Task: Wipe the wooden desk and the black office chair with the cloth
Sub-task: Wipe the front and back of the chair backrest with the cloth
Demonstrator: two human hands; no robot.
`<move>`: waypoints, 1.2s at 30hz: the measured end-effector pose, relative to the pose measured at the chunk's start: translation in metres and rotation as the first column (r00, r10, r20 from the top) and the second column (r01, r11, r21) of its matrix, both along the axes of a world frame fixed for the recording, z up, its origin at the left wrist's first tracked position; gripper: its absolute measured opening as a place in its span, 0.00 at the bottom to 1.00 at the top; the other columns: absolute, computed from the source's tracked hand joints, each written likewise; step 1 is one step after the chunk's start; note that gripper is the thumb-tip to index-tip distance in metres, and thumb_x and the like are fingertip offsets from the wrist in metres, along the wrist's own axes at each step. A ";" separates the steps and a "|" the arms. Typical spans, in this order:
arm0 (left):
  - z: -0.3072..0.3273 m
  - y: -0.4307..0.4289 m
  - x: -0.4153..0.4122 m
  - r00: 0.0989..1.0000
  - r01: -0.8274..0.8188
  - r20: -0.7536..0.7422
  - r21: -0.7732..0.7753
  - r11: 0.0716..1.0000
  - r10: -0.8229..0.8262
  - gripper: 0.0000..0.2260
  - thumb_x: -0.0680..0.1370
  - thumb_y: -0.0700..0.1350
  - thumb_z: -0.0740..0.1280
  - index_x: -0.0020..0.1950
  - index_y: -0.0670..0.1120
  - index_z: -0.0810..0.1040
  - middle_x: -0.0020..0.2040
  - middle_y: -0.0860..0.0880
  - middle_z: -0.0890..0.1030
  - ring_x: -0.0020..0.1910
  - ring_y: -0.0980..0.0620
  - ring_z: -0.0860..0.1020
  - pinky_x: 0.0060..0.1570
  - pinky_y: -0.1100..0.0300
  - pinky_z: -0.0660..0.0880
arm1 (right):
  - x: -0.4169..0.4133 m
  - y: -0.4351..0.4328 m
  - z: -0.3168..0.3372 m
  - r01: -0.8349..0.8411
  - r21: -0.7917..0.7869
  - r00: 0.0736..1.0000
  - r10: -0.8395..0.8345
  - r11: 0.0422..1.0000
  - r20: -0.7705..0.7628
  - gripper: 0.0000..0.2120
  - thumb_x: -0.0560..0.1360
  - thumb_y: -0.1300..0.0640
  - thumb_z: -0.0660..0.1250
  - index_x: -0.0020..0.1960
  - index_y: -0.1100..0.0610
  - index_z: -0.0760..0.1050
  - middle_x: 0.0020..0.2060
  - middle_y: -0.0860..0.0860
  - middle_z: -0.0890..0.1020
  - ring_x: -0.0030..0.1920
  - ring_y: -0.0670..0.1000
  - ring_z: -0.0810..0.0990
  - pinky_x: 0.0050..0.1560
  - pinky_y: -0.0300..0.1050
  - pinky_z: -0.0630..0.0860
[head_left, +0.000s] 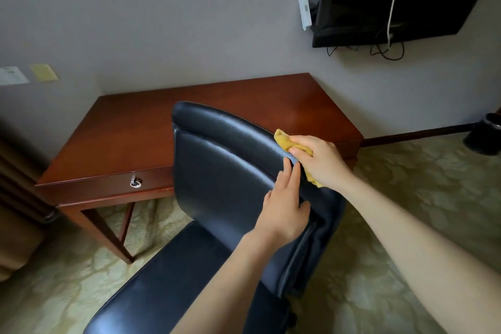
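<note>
- Desk of red-brown polished wood [217, 106] stands against the grey wall, and its front drawer faces us. The chair stands in front of it.
- We see the black leather-like office chair [225, 165] between us and the desk, with the front of its backrest turned toward us and the seat below. The right side edge of the backrest runs as a long line from the upper left, far from us, down to the lower right, near us.
- Our right hand [322, 160] is at the upper part of this edge. Its fingers are curled and hold the cloth, pressing it on the edge.
- Our left hand [284, 211] is just below the right one on the same edge. Its fingers lie straight on the front of the backrest, and the thumb is spread toward the side. It holds nothing, and we think it steadies the chair.
- The crumpled yellow cloth [284, 141] is bunched under the right fingers, touching the chair. From there the wide front of the backrest lies to the left and the rest of the edge lies below, so we judge the next stroke belongs to the right hand.
</note>
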State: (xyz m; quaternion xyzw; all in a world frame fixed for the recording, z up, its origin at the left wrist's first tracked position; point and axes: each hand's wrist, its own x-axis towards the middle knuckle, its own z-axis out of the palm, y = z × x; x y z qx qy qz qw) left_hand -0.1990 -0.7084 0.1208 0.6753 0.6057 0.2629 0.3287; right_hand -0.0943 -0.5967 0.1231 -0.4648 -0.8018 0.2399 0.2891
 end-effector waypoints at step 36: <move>0.013 -0.324 -0.035 0.873 0.330 -0.394 0.048 0.943 -0.286 0.32 0.82 0.54 0.54 0.77 0.53 0.35 0.78 0.55 0.40 0.76 0.53 0.49 0.71 0.56 0.61 | 0.043 -0.324 0.003 0.432 0.158 0.891 -0.393 0.888 -0.228 0.13 0.77 0.58 0.65 0.60 0.57 0.79 0.54 0.45 0.76 0.59 0.53 0.72 0.64 0.49 0.66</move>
